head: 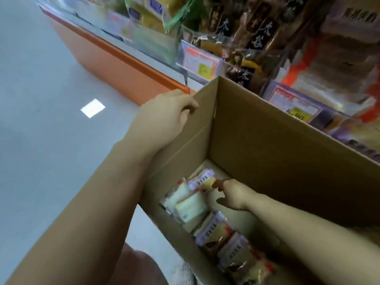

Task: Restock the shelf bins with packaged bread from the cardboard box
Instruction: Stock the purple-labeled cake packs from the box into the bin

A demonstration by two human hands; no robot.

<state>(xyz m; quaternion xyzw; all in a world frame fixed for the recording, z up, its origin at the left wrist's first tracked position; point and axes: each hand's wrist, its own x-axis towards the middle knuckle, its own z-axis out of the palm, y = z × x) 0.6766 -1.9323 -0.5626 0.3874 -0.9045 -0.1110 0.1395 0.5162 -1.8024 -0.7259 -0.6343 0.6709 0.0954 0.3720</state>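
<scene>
Two hands are at work on an open cardboard box (287, 151) that sits tilted against the front of a shop shelf (156, 64). The left hand (164, 118) grips the box's left wall near the far corner, its fingers curled over the rim. The right hand (232, 194) reaches down inside, and its fingertips (217, 184) touch the near end of a purple-labelled bread packet (202, 179) lying at the far end of the box floor. The thumb sits apart below, and through the blur I cannot tell whether the hand is pinching the packet or only touching it.

Just beside that packet lie pale white-wrapped bread packets (191, 204), and nearer the camera two more purple-labelled packets (213, 231) rest along the left wall. Behind the box, the shelf bins hold dark wrapped goods (253, 27) above price tags (200, 58). An orange plinth (115, 64) runs under the shelf along the grey floor (41, 79).
</scene>
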